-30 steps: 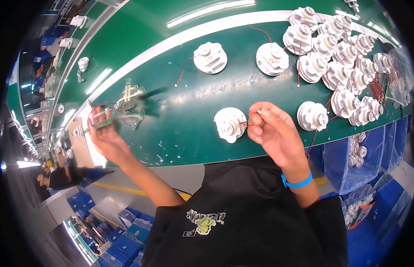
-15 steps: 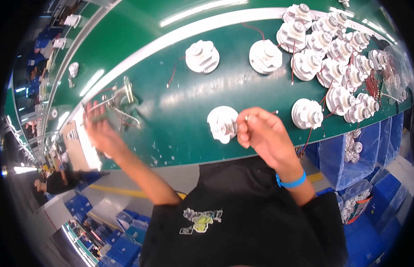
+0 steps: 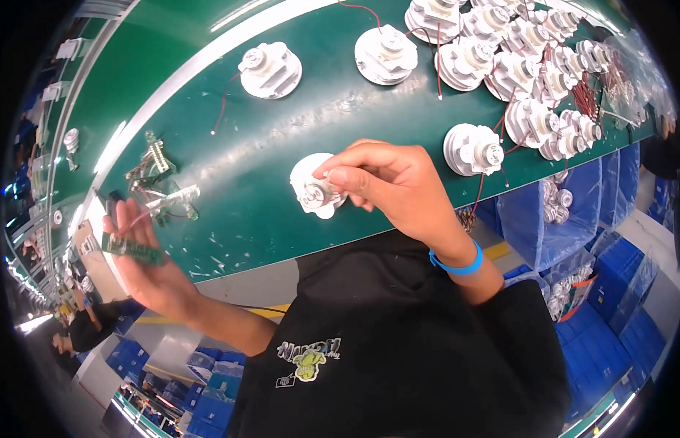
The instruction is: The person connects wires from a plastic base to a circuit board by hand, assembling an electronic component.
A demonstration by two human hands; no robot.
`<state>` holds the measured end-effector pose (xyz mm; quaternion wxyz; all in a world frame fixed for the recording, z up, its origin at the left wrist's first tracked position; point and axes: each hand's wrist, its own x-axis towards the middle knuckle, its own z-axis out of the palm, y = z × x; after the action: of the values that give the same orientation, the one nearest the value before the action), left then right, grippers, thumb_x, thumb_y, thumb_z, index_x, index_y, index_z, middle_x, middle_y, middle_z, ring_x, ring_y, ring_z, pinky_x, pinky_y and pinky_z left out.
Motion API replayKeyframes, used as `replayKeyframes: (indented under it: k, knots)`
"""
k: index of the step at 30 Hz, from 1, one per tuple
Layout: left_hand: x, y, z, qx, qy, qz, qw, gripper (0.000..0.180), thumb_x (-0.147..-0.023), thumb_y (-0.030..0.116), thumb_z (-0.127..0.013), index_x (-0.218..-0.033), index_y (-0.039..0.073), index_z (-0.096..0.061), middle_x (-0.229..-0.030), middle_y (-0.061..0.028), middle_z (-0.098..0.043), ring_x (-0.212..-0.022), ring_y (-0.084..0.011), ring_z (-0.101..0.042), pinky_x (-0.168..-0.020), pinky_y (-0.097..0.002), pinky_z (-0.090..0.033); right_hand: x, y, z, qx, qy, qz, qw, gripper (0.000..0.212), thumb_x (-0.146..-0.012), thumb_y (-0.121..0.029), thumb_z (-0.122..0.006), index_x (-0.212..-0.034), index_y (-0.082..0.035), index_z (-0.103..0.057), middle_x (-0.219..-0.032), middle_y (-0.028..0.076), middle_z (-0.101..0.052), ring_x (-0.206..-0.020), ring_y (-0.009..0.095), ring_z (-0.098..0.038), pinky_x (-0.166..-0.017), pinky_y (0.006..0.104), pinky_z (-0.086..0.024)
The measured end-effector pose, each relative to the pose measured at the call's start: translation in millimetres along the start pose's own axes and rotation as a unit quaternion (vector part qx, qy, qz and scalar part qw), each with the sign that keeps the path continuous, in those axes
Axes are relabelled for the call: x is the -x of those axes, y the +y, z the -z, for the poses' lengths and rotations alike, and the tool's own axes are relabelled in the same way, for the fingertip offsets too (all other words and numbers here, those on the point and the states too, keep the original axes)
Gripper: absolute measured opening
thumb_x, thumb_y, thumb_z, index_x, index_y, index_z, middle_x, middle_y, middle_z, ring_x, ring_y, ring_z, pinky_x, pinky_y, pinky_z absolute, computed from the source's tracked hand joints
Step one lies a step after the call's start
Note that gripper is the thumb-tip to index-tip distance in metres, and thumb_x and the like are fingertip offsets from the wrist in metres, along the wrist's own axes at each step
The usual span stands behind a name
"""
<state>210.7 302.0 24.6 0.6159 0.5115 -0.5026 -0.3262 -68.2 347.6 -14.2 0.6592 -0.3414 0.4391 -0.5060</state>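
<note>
The right hand (image 3: 398, 186) has its grip clamped on 1 red wire (image 3: 335, 194), tip mostly hidden, at 1 partly covered white unit (image 3: 302, 177) on the desk (image 3: 245, 241). The left hand (image 3: 154, 276), grip apart, bears 1 blurred green board (image 3: 132, 250). 3 more units (image 3: 270, 71) stand alone; from here I can't count the overlapping cluster (image 3: 514, 77).

right hand (image 3: 402, 190) has moved in over the white round unit (image 3: 304, 169).

A loose black short-sleeved shirt (image 3: 420, 358) filled the lower middle of the frame. Pale lettering (image 3: 309, 349), left of centre, ran above a green cartoon figure (image 3: 308, 366) and a small outlined box (image 3: 285, 381). A bright blue band (image 3: 460, 269) circled the right hand's (image 3: 398, 188) wrist.
</note>
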Motion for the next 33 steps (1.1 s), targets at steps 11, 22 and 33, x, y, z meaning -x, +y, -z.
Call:
replayKeyframes:
  k: [11,22,33]
  knots:
    - [71.6,-3.5,-44.1,0.285,-0.224,0.394,0.845,0.055,-0.098,0.025,-0.039,-0.139,-0.010,-0.028,-0.091,-0.0160,-0.054,-0.061,-0.0214,-0.059,-0.039,-0.0342,-0.055,6.1,-2.6,-4.4,0.073,-0.032,0.052,0.995,0.016,-0.082,-0.009,-0.072,-0.095,0.001,-0.071,-0.081,0.005,-0.070,-0.062,0.008,-0.057,-0.056,0.0232,-0.046]
    - [90.4,20.8,-70.3,0.105,-0.220,0.376,0.894,0.046,-0.099,0.021,-0.042,-0.136,-0.007,-0.040,-0.093,-0.0172,-0.060,-0.071,-0.0208,-0.062,-0.048,-0.0299,-0.056,6.9,2.7,-24.6,0.397,0.008,0.302,0.867,0.018,-0.066,0.001,-0.076,-0.080,-0.005,-0.067,-0.076,0.005,-0.064,-0.065,0.021,-0.059,-0.055,0.0286,-0.048]
    - [93.2,28.8,-74.8,0.013,-0.237,0.384,0.892,0.045,-0.100,0.018,-0.038,-0.138,-0.005,-0.041,-0.084,-0.0129,-0.061,-0.072,-0.0162,-0.061,-0.053,-0.0255,-0.053,9.3,6.9,-20.3,0.441,-0.005,0.351,0.826,0.023,-0.063,0.003,-0.075,-0.082,-0.004,-0.065,-0.078,0.006,-0.061,-0.068,0.025,-0.058,-0.057,0.0321,-0.048]
